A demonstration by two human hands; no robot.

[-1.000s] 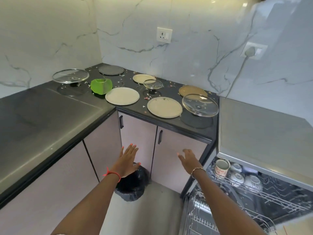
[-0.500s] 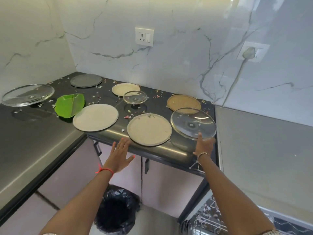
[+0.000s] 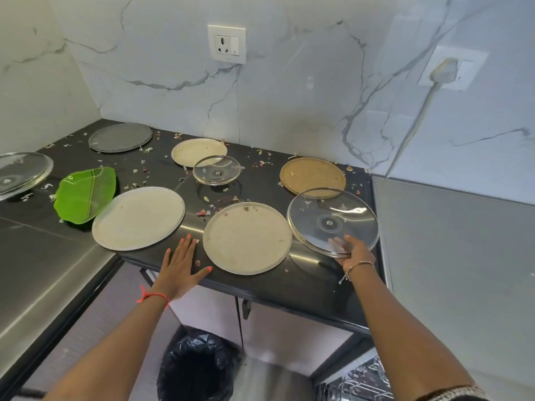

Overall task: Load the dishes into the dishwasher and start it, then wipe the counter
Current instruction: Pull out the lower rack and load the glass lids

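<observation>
On the dark counter (image 3: 315,287) lie several dishes among food scraps. My right hand (image 3: 351,250) grips the near rim of a large glass lid (image 3: 333,221), which is tilted up off the counter at the right. My left hand (image 3: 181,266) rests flat and open on the counter between two cream plates, one to its left (image 3: 138,218) and one to its right (image 3: 247,238). Further back sit a small glass lid (image 3: 217,170), a small cream plate (image 3: 199,151), a brown plate (image 3: 312,177), a grey plate (image 3: 120,137), a green leaf-shaped plate (image 3: 85,193) and another glass lid (image 3: 20,173) at the far left.
The open dishwasher's rack (image 3: 362,380) shows at the bottom right, under a grey appliance top (image 3: 451,244). A bin lined with a black bag (image 3: 199,369) stands on the floor below the counter. Marble walls with a socket (image 3: 226,44) and a plugged-in socket (image 3: 447,71) close the back.
I have come closer to the counter. My right hand has closed on the large glass lid's rim and tipped it up; my left hand has come to rest on the counter.
</observation>
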